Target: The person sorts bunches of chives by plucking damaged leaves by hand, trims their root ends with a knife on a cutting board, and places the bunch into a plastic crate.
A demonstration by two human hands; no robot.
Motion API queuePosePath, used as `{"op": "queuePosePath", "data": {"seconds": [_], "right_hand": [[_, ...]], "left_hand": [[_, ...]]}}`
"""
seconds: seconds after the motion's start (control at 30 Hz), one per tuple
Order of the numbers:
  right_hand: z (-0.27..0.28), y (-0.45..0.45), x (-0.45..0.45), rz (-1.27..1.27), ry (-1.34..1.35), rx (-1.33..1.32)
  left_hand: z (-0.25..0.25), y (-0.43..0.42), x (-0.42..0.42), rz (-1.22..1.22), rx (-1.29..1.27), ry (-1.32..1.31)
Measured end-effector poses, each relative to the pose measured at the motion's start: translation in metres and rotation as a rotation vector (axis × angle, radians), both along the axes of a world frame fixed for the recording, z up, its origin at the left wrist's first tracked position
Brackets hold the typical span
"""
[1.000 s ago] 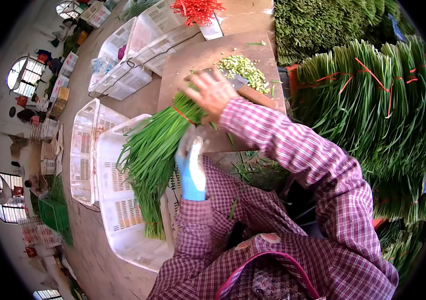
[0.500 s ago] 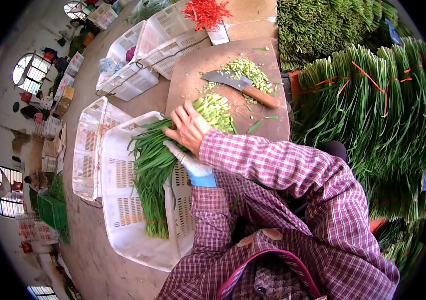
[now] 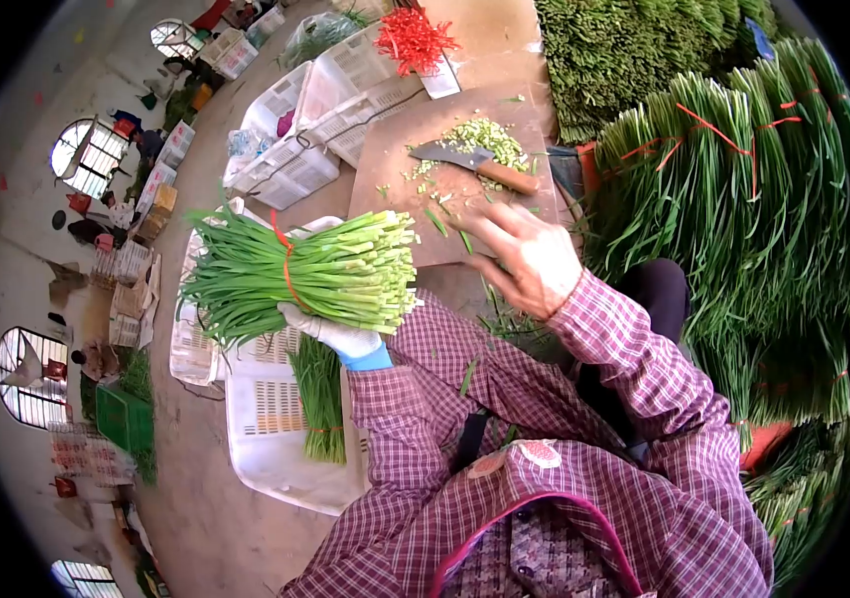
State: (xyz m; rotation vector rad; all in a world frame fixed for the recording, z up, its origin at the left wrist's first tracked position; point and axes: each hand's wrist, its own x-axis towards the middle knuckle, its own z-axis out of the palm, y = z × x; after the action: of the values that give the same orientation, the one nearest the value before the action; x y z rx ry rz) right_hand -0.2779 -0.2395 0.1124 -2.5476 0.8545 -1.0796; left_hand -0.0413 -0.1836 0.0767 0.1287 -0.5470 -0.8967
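Note:
My left hand point(image 3: 333, 332), in a pale glove with a blue cuff, holds a bundle of green stalks point(image 3: 345, 264) from below; the bundle lies sideways with its cut ends to the right and a red tie around it. My bare right hand point(image 3: 525, 257) is in the air right of the bundle, fingers apart and nothing in them. Beyond it, a knife point(image 3: 507, 176) with a wooden handle lies on the board point(image 3: 380, 164) beside chopped stalk pieces point(image 3: 490, 138). Another tied bundle point(image 3: 322, 399) rests in the white crate point(image 3: 271, 453) below my left hand.
More white crates point(image 3: 290, 179) stand at the upper left. Red ties point(image 3: 413, 40) sit in a heap behind the board. Tied green bundles point(image 3: 714, 189) are piled high on the right. A green crate point(image 3: 124, 419) is at the far left, with people in the background.
The bundle has been raised off the board and turned sideways in my left hand. My right hand has come off it and moved right. The view has shifted slightly.

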Motion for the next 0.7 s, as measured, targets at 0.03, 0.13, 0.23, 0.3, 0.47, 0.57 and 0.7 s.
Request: {"op": "queuePosePath", "data": {"seconds": [0.03,0.13,0.23,0.3,0.47,0.57,0.7], "right_hand": [[0.024,0.005,0.008,0.065,-0.131,-0.051],[0.039,0.019,0.038,0.281,-0.222,-0.280],[-0.021,0.009,0.033,0.331,-0.173,-0.293],[-0.073,0.005,0.005,0.143,0.197,0.029],[-0.040,0.013,-0.017,0.036,-0.048,0.093],[-0.015,0.020,-0.005,0.066,-0.312,0.113],[-0.004,0.032,0.005,0.123,-0.484,0.281]], "left_hand": [[0.003,0.000,-0.004,-0.020,-0.013,-0.018],[0.003,0.005,-0.012,0.066,0.000,0.011],[-0.012,-0.002,0.014,-0.068,-0.087,-0.086],[-0.015,0.009,0.021,-0.169,-0.142,0.021],[0.002,0.016,0.005,0.006,0.102,-0.150],[-0.011,0.009,0.030,-0.123,0.031,-0.361],[-0.041,0.007,0.050,-0.466,-0.216,0.064]]}}
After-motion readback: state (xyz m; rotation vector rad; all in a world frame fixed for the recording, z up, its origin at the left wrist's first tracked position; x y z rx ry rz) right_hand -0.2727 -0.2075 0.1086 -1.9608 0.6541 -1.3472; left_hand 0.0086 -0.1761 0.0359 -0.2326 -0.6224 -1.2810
